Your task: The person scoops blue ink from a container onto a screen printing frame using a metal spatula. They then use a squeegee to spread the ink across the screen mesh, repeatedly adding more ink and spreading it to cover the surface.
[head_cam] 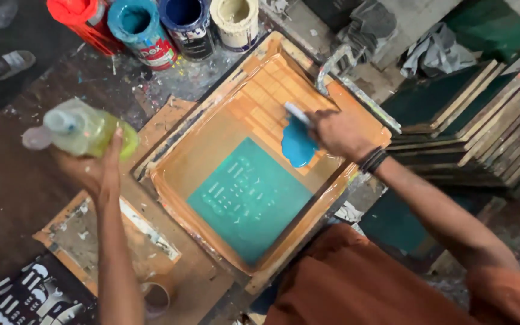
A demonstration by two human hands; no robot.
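**Blue ink on the screen, bottle held clear**

Seen from above, a person works over a wooden printing frame (170, 180) lying on a paint-spattered floor. At far left the left hand (94, 171) is raised beside the frame, fingers and thumb closed around a clear plastic bottle (82, 127) of yellow-green liquid, its capped neck pointing left. Below that hand lies a smaller board with a torn paper border (100, 238), and at the bottom left corner a black sheet with white shapes (28, 298). A roll of tape (156, 297) sits near the forearm.

Along the top edge stand four open paint cans: red (79, 15), turquoise (139, 27), dark blue (186, 21) and cream (235, 18), packed side by side just beyond the frame's upper corner. What level they hold cannot be made out.

Inside the frame, the orange mesh carries a green rectangular stencil (251, 198) toward its lower half and a puddle of blue ink (297, 144) near the upper right side. The right hand (338, 132) is closed on a pale-handled tool (297, 113) whose end meets the puddle; its tip is hidden in the ink. A metal clamp (338, 63) lies on the frame's upper right rail.

To the right, a stack of similar frames (470, 120) crowds close, leaving a narrow strip of floor. Crumpled rags (434, 51) lie behind them.
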